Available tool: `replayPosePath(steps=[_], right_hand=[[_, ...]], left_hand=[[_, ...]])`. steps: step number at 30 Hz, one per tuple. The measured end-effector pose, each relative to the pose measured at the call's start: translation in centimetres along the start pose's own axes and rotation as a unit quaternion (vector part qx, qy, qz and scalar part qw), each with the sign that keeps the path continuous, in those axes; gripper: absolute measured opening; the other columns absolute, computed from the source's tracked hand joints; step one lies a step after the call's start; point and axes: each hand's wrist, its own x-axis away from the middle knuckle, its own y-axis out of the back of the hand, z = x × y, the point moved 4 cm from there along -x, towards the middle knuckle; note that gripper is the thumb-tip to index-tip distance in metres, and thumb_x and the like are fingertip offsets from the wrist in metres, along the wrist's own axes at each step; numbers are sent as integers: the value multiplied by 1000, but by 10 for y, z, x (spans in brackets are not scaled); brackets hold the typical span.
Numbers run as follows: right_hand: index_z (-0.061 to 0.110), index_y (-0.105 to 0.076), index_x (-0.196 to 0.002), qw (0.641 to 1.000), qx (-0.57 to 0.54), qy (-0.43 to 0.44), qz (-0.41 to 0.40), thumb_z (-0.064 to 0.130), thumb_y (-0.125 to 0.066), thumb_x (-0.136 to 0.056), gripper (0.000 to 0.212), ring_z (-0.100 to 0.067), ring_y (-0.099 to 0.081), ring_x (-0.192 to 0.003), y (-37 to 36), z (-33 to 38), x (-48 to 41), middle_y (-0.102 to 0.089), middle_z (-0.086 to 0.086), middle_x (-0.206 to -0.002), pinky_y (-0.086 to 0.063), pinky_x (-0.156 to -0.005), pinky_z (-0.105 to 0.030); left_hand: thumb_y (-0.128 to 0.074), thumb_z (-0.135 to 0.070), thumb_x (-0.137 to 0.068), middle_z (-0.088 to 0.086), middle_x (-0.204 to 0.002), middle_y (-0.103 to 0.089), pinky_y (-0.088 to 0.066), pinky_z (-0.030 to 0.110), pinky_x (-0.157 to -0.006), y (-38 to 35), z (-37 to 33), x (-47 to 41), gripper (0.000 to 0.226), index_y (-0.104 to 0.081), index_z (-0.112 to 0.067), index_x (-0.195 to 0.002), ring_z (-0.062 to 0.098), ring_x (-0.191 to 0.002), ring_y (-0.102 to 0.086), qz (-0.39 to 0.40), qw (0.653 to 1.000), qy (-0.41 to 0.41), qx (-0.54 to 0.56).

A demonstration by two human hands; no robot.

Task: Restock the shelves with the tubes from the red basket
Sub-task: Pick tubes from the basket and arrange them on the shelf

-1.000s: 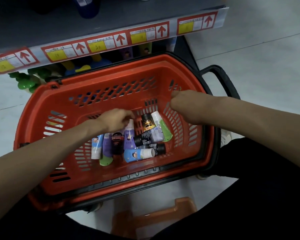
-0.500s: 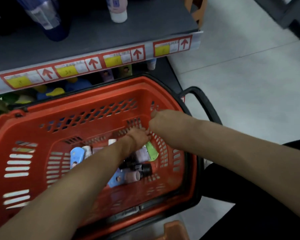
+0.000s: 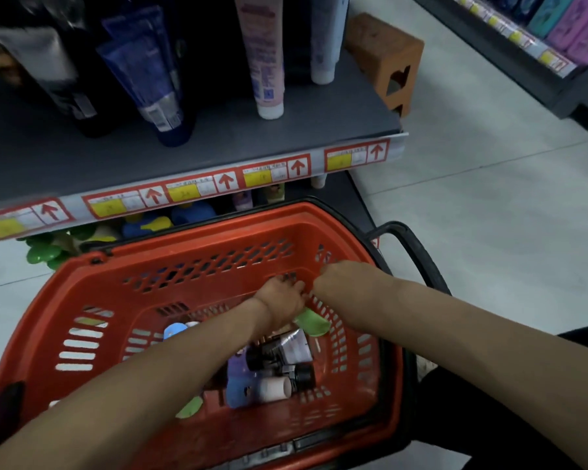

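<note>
The red basket [image 3: 197,266] stands on the floor under the shelf edge. Several tubes lie in its right half: a blue one with a pale cap [image 3: 258,390], dark ones [image 3: 286,351] and a white one with a green cap [image 3: 311,322]. My left hand [image 3: 280,300] reaches into the far right corner, and its fingers curl down over the tail of the green-capped tube. My right hand [image 3: 342,276] grips the basket's right wall from above. The grey shelf [image 3: 218,144] above holds upright tubes, among them a pink-white one [image 3: 263,59] and a dark blue one [image 3: 150,79].
A strip of price labels [image 3: 197,189] with red arrows runs along the shelf edge. Under it stand bottles with green [image 3: 45,252], blue and yellow caps. An orange stool [image 3: 384,56] stands at the shelf's right end. The basket's black handle [image 3: 414,252] sticks out right. Another shelf [image 3: 540,39] is across the aisle.
The view has tilted up, so the shelf's top and its tubes have come into sight. My left hand has moved from the middle tubes to the far right corner. My right hand stays on the basket wall.
</note>
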Motion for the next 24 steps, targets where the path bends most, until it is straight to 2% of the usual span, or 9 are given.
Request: replayPosePath(steps=[4,7,8,10,13,18,21,23,24], right_hand=[[9,-58,-126,1000,8,3,5,3,-53,-97,30,-32,-59,-117,3,3,8,-61,-13,-128,-48,-92,-39],[8,-59,-125,1000,16,-8,6,2,-53,-96,30,-33,-61,-116,-3,4,12,-62,-14,-127,-50,-92,-41],[8,-59,-125,1000,22,-9,9,2,-53,-96,30,-34,-61,-116,-6,5,12,-61,-13,-127,-50,-92,-41],[9,-59,-124,999,40,-5,15,1,-52,-96,30,-34,-61,-117,-14,9,14,-60,-13,-128,-51,-91,-41],[10,-61,-120,997,75,8,16,1,-53,-94,28,-34,-62,-114,-28,17,13,-62,-11,-126,-55,-90,-44],[12,-63,-112,995,99,17,-2,3,-54,-93,23,-31,-65,-106,-44,22,8,-64,-8,-117,-53,-81,-39],[13,-63,-107,999,39,1,-14,5,-53,-92,20,-29,-66,-101,-48,19,-1,-65,-7,-112,-52,-76,-38],[15,-67,-108,995,-85,-14,-46,15,-56,-92,19,-25,-68,-99,-47,18,-8,-69,-4,-108,-57,-80,-37],[16,-69,-110,982,-176,-20,-70,19,-59,-92,21,-21,-69,-97,-43,20,-11,-72,-2,-105,-58,-83,-38]], left_hand=[[-62,-24,-93,8,-135,-56,-45,40,-99,21,20,48,46,-48,-15,-136,31,-120,-60,-8,995,68,78],[-63,-38,-95,4,-124,-60,-47,36,-83,20,35,82,39,-49,-18,-126,27,-108,-63,-39,968,115,220],[-63,-42,-95,2,-120,-61,-46,34,-78,19,41,94,38,-49,-21,-123,24,-103,-64,-43,949,135,280],[-66,-43,-94,-2,-108,-65,-47,34,-73,15,49,116,35,-52,-23,-120,18,-91,-64,-52,901,159,401],[-74,-37,-91,-1,-90,-67,-49,36,-65,3,52,146,30,-57,-22,-109,15,-74,-64,-85,793,178,577],[-78,-24,-89,8,-100,-69,-50,29,-75,0,40,178,25,-61,-14,-104,11,-83,-65,-149,632,200,734],[-79,-19,-87,8,-102,-69,-54,31,-74,-1,25,188,30,-62,-13,-111,12,-84,-69,-147,547,208,797],[-81,-20,-86,8,-104,-70,-58,41,-81,-3,17,192,34,-62,-14,-114,19,-91,-71,-149,500,202,829],[-82,-20,-85,7,-106,-72,-58,45,-85,-3,14,193,36,-62,-15,-115,22,-95,-72,-150,482,194,841]])
